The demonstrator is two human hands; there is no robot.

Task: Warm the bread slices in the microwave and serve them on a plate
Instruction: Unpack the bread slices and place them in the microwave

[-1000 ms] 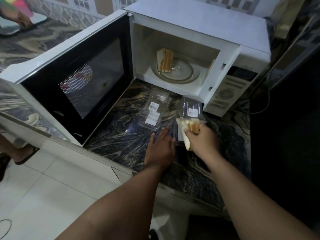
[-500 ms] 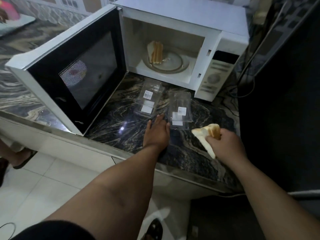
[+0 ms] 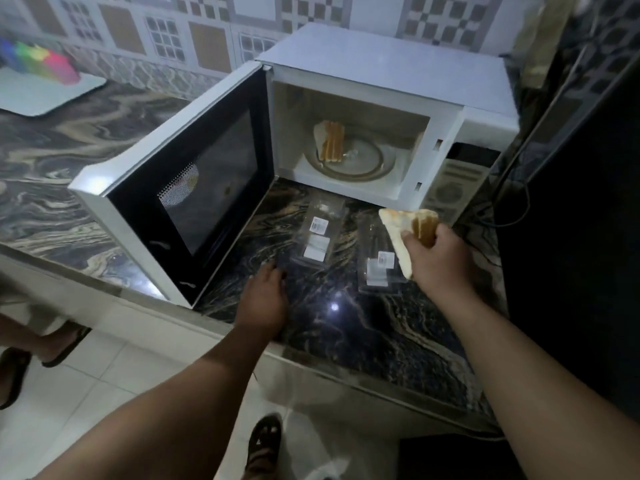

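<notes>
Dark marbled stone makes up the counter (image 3: pixel 363 327) I am looking down on, with patterned tiles on the wall behind it. On the counter stands the white microwave (image 3: pixel 384 67), its door (image 3: pixel 194 188) swung wide to the left. Inside, a stack of bread slices (image 3: pixel 330 142) stands on edge on the left part of the glass turntable (image 3: pixel 363 161). My right hand (image 3: pixel 438 261) is closed around a second bundle of bread slices (image 3: pixel 407 233), held in the air in front of the oven's control panel (image 3: pixel 450 188) and above the counter. My left hand (image 3: pixel 265 299) lies palm down on the stone near the door's lower corner, fingers loosely spread, gripping nothing. Between the hands and the oven lie two clear plastic packages with white labels: one (image 3: pixel 318 237) just ahead of my left fingertips, the other (image 3: pixel 375 265) partly under the held bread.
</notes>
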